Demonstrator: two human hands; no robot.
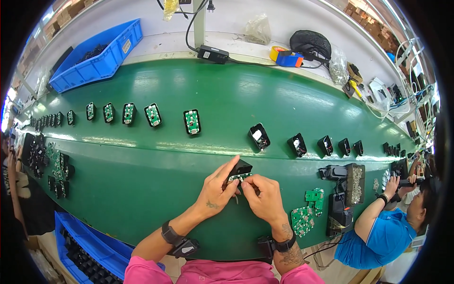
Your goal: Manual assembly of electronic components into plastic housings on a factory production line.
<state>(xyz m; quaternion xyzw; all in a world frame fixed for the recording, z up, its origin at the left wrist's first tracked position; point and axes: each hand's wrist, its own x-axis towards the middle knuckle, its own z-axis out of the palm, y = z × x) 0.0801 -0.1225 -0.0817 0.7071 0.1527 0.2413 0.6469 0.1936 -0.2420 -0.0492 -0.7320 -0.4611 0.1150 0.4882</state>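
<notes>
Above the green bench, my left hand [213,188] is wrapped round a small black plastic housing [243,167], which is tilted. A green circuit board [239,177] shows at the housing's near edge. My right hand [263,195] has its fingers closed at the right end of that board; the exact pinch point is partly hidden by the fingers. A thin pale strip, perhaps a wire, hangs between the two hands. Farther off, a housing with a board in it [192,122] stands left of centre, and a housing without a green board [258,137] stands right of centre.
Loose circuit boards [302,221] lie to my right, beside a tray of small metal parts [355,183] and a black tool [338,210]. More housings line the bench both ways. A blue bin [97,57] stands far left. A co-worker [390,232] sits at the right.
</notes>
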